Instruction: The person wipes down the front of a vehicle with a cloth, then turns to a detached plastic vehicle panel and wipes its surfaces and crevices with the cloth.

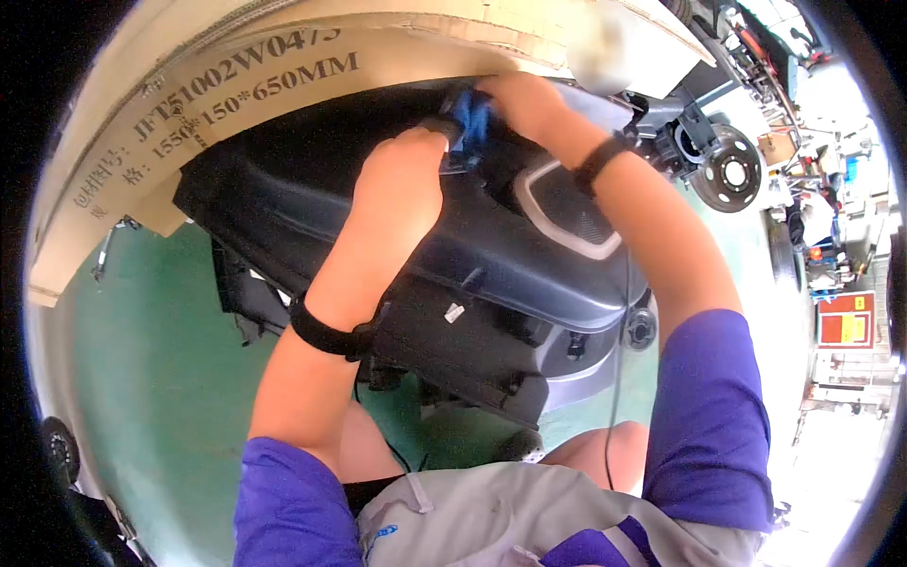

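Black moulded panel (378, 222), one, large, with one pale-framed grille (576, 213) set in it; located in front of the person, its upper edge against the printed face of a cardboard carton (255, 99). Long axis runs from side to side with a slope: tapered end at upper left, by the carton's lower edge, broad end at lower right. Carton: lettering in dark print, including "650MM"; contents hidden from view. Blue item (470, 128), one, blurred, kind unclear, at the panel's upper edge, about midway along; its long axis roughly upright in view. Hands, two: left hand (402, 180) curled, just beside the blue item's left side; right hand (524, 104) with bent fingers at its right side; whether either pinches it cannot be told. Wristbands, black, two, one per arm. Second black part (453, 354), one, below the panel's lower edge, bearing one small white tag (454, 313). Green floor (156, 350) beneath. Wheel with a holed steel disc (732, 170), one, beyond the panel's right end. Small brown box (777, 148), one, farther right, contents unclear. Red-and-yellow notice (846, 319), one, far right.
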Demonstrator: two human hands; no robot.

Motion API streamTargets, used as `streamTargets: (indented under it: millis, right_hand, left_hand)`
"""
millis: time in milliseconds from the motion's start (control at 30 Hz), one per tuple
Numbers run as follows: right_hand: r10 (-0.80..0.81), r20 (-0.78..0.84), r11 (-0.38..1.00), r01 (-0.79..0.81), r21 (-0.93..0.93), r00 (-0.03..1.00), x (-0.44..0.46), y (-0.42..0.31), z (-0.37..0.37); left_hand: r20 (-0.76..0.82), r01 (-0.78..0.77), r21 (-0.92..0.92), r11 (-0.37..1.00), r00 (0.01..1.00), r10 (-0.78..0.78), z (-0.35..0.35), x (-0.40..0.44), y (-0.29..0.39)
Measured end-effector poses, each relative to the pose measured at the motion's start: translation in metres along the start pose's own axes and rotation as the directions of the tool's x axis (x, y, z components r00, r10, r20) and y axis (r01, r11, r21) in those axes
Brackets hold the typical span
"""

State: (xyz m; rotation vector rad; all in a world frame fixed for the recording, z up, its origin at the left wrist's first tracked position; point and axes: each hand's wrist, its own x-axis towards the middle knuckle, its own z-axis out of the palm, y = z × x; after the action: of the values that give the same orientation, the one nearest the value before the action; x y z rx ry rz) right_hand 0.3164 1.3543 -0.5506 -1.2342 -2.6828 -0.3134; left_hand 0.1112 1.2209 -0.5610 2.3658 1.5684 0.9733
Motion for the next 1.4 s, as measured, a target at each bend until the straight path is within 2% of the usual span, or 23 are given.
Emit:
streamTargets:
  millis: [67,100,200,233,333,433,533,600,633,667,733,800,833,867,933,1000,1067,1100,1200,1267,1333,1367,1400]
  right_hand:
    - [-0.049,0.137,0.997,0.057,-0.050,0.989,0.021,-0.020,0.005]
    - [-0.076,0.235,0.987,0.106,-0.120,0.969,0.025,-0.028,-0.002]
    - [-0.021,0.301,0.983,0.074,-0.165,0.953,0.024,-0.023,0.000]
    - [-0.062,0.385,0.942,0.182,-0.282,0.921,0.018,-0.016,-0.005]
    - [0.040,0.300,0.966,0.040,-0.257,0.953,-0.015,0.010,-0.019]
    - [0.202,0.261,0.951,-0.125,-0.282,0.944,-0.054,0.048,-0.027]
    - [0.340,0.263,0.916,-0.255,-0.311,0.903,-0.092,0.086,-0.040]
    - [0.417,0.249,0.897,-0.351,-0.268,0.874,-0.111,0.109,-0.045]
    - [0.515,0.196,0.855,-0.483,-0.188,0.834,-0.118,0.121,-0.042]
    - [0.608,0.151,0.794,-0.600,-0.095,0.780,-0.120,0.132,-0.037]
    - [0.554,0.008,0.812,-0.543,0.214,0.832,-0.117,0.113,-0.045]
    - [0.346,-0.019,0.929,-0.340,0.146,0.938,-0.095,0.082,-0.046]
    - [0.190,-0.024,0.971,-0.185,0.153,0.981,-0.080,0.077,-0.029]
    - [0.034,-0.019,0.989,-0.031,0.144,0.999,-0.071,0.065,-0.027]
    - [0.023,0.093,0.994,-0.013,-0.109,0.995,-0.051,0.051,-0.026]
    - [0.064,0.085,0.992,-0.054,-0.111,0.994,-0.050,0.060,-0.028]
    - [0.100,0.076,0.992,-0.093,-0.089,0.992,-0.069,0.079,-0.033]
    - [0.094,-0.065,0.990,-0.101,-0.098,0.993,-0.083,0.094,-0.024]
    - [0.220,0.000,0.971,-0.219,-0.095,0.975,-0.128,0.128,-0.033]
    - [0.360,0.014,0.930,-0.357,-0.092,0.933,-0.155,0.141,-0.035]
    - [0.614,0.061,0.788,-0.615,0.000,0.787,-0.168,0.158,-0.031]
    - [0.603,0.119,0.793,-0.608,0.016,0.789,-0.174,0.164,-0.033]
    - [0.593,0.068,0.804,-0.595,0.001,0.802,-0.172,0.164,-0.024]
  left_hand:
    - [-0.022,0.027,0.015,1.000,0.999,-0.027,-0.002,-0.002,-0.003]
    - [0.016,0.034,0.049,0.998,0.999,-0.035,-0.002,-0.002,-0.002]
    - [0.066,-0.008,0.129,0.992,0.998,-0.001,0.003,-0.004,0.009]
    - [0.033,-0.037,0.143,0.989,0.999,0.033,0.007,-0.006,0.011]
    - [0.003,-0.060,0.170,0.984,0.998,0.060,0.008,-0.008,0.015]
    - [-0.015,-0.075,0.090,0.993,0.997,0.077,0.009,-0.010,0.012]
    - [0.027,-0.228,-0.022,0.973,0.973,0.228,0.030,-0.005,0.029]
    - [0.256,-0.194,-0.138,0.971,0.940,0.224,0.046,0.006,0.068]
    - [0.243,-0.310,-0.089,0.946,0.915,0.323,0.054,0.010,0.087]
    - [0.372,-0.342,-0.036,0.939,0.868,0.330,0.056,0.022,0.106]
    - [0.419,-0.285,-0.101,0.953,0.857,0.300,0.042,0.037,0.132]
    - [0.427,-0.233,-0.070,0.970,0.872,0.240,0.038,0.044,0.129]
    - [0.463,-0.215,0.020,0.976,0.868,0.182,0.028,0.047,0.128]
    - [0.374,-0.222,-0.002,0.975,0.904,0.207,0.020,0.044,0.122]
    - [0.480,-0.169,0.062,0.984,0.869,0.119,0.013,0.047,0.109]
    - [0.496,-0.155,0.027,0.988,0.860,0.121,0.018,0.046,0.097]
    - [0.506,-0.212,0.018,0.977,0.845,0.174,0.028,0.050,0.094]
    - [0.500,-0.223,0.011,0.975,0.845,0.187,0.032,0.053,0.100]
    - [0.483,-0.253,-0.039,0.967,0.842,0.240,0.059,0.060,0.130]
    - [0.488,-0.280,-0.052,0.959,0.830,0.269,0.085,0.064,0.146]
    - [0.450,-0.313,-0.068,0.947,0.838,0.309,0.095,0.065,0.166]
    - [0.475,-0.282,-0.047,0.958,0.838,0.270,0.096,0.064,0.175]
    - [0.488,-0.341,-0.035,0.940,0.815,0.313,0.096,0.065,0.175]
